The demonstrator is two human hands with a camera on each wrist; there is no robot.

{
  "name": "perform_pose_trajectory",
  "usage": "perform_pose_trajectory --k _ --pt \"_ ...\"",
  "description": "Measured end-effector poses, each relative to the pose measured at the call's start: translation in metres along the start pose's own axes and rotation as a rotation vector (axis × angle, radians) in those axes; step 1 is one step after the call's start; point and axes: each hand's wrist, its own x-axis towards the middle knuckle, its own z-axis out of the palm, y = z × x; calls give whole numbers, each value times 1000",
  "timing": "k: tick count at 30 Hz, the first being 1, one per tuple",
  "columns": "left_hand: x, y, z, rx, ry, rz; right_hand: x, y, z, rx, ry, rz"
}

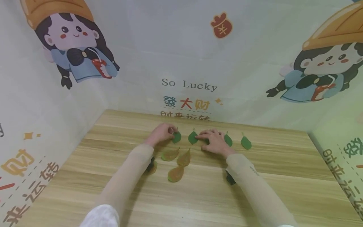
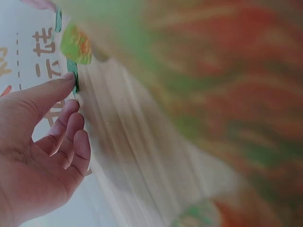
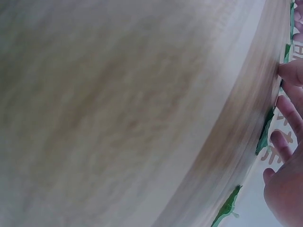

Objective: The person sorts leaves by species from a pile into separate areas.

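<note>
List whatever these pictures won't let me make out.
Head view: middle green leaf, mostly covered by the right hand.
Head view: orange piece, partly hidden by the left sleeve.
Left wrist view: mottled piece, blurred and cut off by the right edge.

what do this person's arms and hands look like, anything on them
Both forearms wear beige: the left sleeve meets white fabric toward the elbow, and the right sleeve bears small dark lettering. Black items show beneath both wrists. The left hand and right hand wear no gloves.
</note>
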Motion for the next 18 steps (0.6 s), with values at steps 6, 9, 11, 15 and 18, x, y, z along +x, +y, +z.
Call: perform_pose_trajectory --k 6,9,11,15,18 --pt "7 -2 1 -6 12 -9 1 0 0 -10 -1 5" --pt "9 -3 1 -21 10 -16 2 0 0 -14 2 6" --pt "9 -4 1 -34 12 -21 1 -1 0 -16 4 6" --pt "9 -5 3 -50 20 -25 1 -2 0 -27 2 0" --pt "8 -6 4 -52 26 -25 0 -2 0 -34 5 -2"
